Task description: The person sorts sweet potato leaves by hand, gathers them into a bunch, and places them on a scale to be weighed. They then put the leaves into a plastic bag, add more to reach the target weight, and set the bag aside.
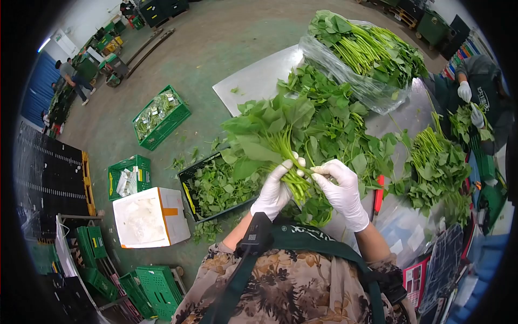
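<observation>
My left hand (274,190), in a white glove, is wrapped round the stems of a bunch of leafy greens (268,128). The leaves fan out away from me and the cut stem ends show below the fingers. My right hand (343,193), gloved too, pinches a thin green stem (306,171) between thumb and fingers, close beside the bunch. Past both hands, a loose heap of the same greens (345,129) covers part of the metal table (259,73). A red-handled tool (379,195) lies right of my right hand.
Long-stemmed greens (359,48) lie on clear plastic (377,97) at the table's far end. A black crate (200,216) of leaves stands left, near a white foam box (148,218) and a green crate (162,117) of packed greens. At right, a co-worker's gloved hands (470,105) hold greens.
</observation>
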`<state>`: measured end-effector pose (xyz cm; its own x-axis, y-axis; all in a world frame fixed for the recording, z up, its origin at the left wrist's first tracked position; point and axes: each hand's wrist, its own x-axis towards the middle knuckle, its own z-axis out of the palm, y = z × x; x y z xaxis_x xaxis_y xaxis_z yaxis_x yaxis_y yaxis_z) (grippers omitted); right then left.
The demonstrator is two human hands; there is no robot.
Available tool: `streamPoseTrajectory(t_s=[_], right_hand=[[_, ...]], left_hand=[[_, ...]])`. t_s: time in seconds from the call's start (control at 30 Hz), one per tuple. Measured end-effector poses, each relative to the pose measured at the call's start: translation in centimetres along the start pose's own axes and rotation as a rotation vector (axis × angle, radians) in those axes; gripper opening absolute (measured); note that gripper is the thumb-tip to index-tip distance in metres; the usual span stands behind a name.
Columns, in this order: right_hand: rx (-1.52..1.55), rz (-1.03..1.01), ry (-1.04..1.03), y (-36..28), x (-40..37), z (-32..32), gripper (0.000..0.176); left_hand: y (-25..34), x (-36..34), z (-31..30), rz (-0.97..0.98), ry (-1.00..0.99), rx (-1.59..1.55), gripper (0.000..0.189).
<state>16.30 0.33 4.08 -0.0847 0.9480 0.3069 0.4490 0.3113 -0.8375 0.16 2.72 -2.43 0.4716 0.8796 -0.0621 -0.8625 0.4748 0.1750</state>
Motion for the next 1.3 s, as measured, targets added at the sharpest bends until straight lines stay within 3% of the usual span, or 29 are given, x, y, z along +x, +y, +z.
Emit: streamPoseTrajectory(t_s=[0.23, 0.33, 0.43, 0.47, 0.57, 0.6, 0.7, 0.73, 0.87, 1.1, 1.2, 1.3], right_hand=[[0.128, 0.013, 0.068, 0.5, -0.6, -0.7, 0.011], [0.429, 0.012, -0.039, 1.0, -0.5, -1.0, 0.01], [0.829, 0.346, -0.183, -0.4, -0.8, -2.2, 0.009], [0.776, 0.389, -0.245, -0.4, -0.6, -2.8, 0.014], [0.979, 0.362, -0.253, 1.3, -0.7, -4.8, 0.015], [1.041, 0.231, -0.319, 2.0, -0.1, -5.3, 0.015], [-0.134, 0.086, -0.168, 1.8, 0.4, -5.1, 0.019], [-0.335, -0.03, -0.123, 2.9, 0.3, -4.8, 0.021], [0.422, 0.43, -0.327, 1.2, -0.6, -3.8, 0.02], [-0.023, 0.099, -0.215, 0.1, -0.9, -2.4, 0.008], [0.085, 0.117, -0.172, 0.7, -1.1, -2.1, 0.009], [0.649, 0.448, -0.201, 1.7, -1.4, -2.3, 0.013]], left_hand=[[0.5, 0.1, 0.1, 0.026, 0.07, 0.011, 0.024], [0.8, 0.1, 0.4, 0.071, 0.116, 0.009, 0.023], [1.1, 0.4, -0.2, 0.089, 0.072, -0.007, 0.022], [1.2, 0.3, -0.1, 0.11, 0.107, -0.006, 0.021], [1.8, 0.1, -0.1, 0.143, 0.142, -0.058, 0.02], [2.0, 0.0, 0.1, 0.143, 0.155, -0.077, 0.019], [2.3, 0.0, 0.3, 0.154, 0.133, -0.099, 0.019], [2.2, 0.1, 0.5, 0.152, 0.127, -0.108, 0.019], [2.0, 0.2, 0.8, 0.151, 0.083, -0.088, 0.021], [1.7, 0.2, 0.1, 0.132, 0.008, -0.039, 0.024], [1.8, 0.2, -0.2, 0.119, 0.033, -0.019, 0.023], [1.7, 0.1, 0.9, 0.137, 0.05, -0.05, 0.022]])
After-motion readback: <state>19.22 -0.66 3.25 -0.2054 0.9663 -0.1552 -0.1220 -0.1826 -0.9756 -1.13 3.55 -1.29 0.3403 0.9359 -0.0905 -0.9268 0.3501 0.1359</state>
